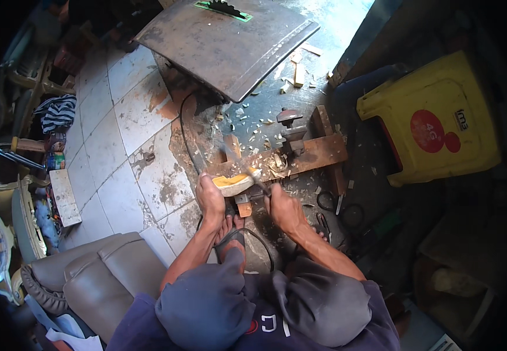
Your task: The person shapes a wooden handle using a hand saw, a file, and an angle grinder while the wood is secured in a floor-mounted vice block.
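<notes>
My left hand point(211, 198) grips the left end of a curved, pale wood piece point(234, 188) with a yellow upper face. The piece sits at the near left end of a low wooden bench point(321, 153). My right hand point(284, 207) is closed around the dark handle of a tool point(260, 183), just right of the wood piece. The tool's head is blurred, so its kind cannot be told. Wood shavings point(277, 166) lie on the bench, beside a dark metal screw clamp point(292, 133). My feet are under and beside the bench.
Ahead stands a metal saw table point(224, 41) with a toothed blade point(223, 8). A yellow plastic stool point(440, 117) lies to the right. Wood chips litter the floor, crossed by a black cable point(184, 134). Scissors point(338, 203) lie near my right arm; a grey cushioned seat point(107, 275) is at left.
</notes>
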Demonstrator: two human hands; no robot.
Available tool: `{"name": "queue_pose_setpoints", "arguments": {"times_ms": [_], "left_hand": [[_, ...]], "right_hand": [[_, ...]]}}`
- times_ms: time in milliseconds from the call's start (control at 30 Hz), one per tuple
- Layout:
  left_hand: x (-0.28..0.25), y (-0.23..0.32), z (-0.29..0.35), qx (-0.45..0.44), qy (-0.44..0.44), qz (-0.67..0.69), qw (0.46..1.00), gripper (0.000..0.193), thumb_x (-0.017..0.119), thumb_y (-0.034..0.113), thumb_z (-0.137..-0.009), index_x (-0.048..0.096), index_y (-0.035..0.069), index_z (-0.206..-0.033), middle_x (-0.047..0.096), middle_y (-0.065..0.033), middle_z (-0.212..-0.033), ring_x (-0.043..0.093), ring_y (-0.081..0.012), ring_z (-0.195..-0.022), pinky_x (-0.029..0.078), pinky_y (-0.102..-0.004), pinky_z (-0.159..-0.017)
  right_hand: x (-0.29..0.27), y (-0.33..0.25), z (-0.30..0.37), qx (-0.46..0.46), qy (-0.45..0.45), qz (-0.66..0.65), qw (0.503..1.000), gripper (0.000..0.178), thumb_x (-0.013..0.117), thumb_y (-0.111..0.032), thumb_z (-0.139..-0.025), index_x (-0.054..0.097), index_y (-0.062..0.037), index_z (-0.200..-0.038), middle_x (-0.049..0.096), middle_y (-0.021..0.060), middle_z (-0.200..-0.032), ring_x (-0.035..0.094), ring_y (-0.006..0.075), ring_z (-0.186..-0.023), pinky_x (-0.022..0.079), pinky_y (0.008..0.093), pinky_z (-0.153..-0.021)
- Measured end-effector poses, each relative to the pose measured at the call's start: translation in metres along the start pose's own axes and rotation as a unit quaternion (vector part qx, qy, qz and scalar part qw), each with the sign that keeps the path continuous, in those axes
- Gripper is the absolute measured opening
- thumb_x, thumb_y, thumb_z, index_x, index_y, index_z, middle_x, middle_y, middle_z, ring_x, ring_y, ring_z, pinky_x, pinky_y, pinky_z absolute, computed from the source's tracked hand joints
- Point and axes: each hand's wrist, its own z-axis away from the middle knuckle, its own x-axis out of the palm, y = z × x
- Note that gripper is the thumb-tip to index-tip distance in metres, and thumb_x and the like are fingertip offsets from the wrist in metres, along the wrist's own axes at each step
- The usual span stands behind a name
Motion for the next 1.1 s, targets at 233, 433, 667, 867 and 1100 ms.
{"name": "queue_pose_setpoints", "arguments": {"times_ms": [233,433,667,867,1100], "left_hand": [[0.000,-0.006,-0.009,0.024,-0.003,-0.001,1.000,0.046,0.032,0.028,-0.102,0.060,-0.007,-0.091,0.066,-0.0251,-0.088,0.062,-0.0360,-0.085,0.047,-0.0430,-0.082],[0.000,0.006,-0.002,0.008,-0.008,0.024,1.000,0.046,0.031,0.029,-0.103,0.059,-0.006,-0.090,0.065,-0.0204,-0.086,0.061,-0.0329,-0.081,0.047,-0.0417,-0.081],[0.000,-0.001,-0.006,0.019,-0.010,0.003,1.000,0.046,0.031,0.028,-0.102,0.059,-0.006,-0.090,0.066,-0.0243,-0.092,0.061,-0.0346,-0.087,0.046,-0.0435,-0.084],[-0.002,0.000,-0.001,0.041,-0.014,-0.021,0.999,0.048,0.030,0.029,-0.102,0.060,-0.007,-0.092,0.066,-0.0257,-0.095,0.061,-0.0377,-0.088,0.045,-0.0454,-0.085],[0.003,0.011,0.005,-0.053,-0.048,0.072,0.995,0.045,0.032,0.034,-0.103,0.057,-0.003,-0.098,0.063,-0.0191,-0.087,0.054,-0.0273,-0.069,0.042,-0.0383,-0.065]], "right_hand": [[0.000,0.002,-0.002,0.005,-0.005,-0.009,1.000,0.023,0.067,-0.012,-0.094,0.050,-0.0014,-0.104,0.064,0.0262,-0.076,0.065,0.0466,-0.064,0.051,0.0530,-0.055],[0.001,0.003,-0.005,0.008,-0.021,0.023,0.999,0.024,0.067,-0.016,-0.094,0.050,-0.0022,-0.104,0.065,0.0275,-0.078,0.065,0.0480,-0.067,0.052,0.0540,-0.057],[0.005,0.008,-0.004,0.033,-0.015,0.015,0.999,0.024,0.066,-0.017,-0.095,0.048,-0.0031,-0.103,0.066,0.0271,-0.085,0.067,0.0477,-0.071,0.053,0.0557,-0.060],[0.001,0.005,0.000,0.015,0.003,0.005,1.000,0.022,0.064,-0.017,-0.096,0.048,-0.0027,-0.105,0.066,0.0271,-0.079,0.065,0.0477,-0.068,0.052,0.0544,-0.056],[-0.004,-0.003,-0.001,-0.004,-0.010,0.008,1.000,0.025,0.067,-0.014,-0.094,0.051,-0.0016,-0.109,0.066,0.0248,-0.078,0.066,0.0467,-0.067,0.053,0.0519,-0.054]]}}
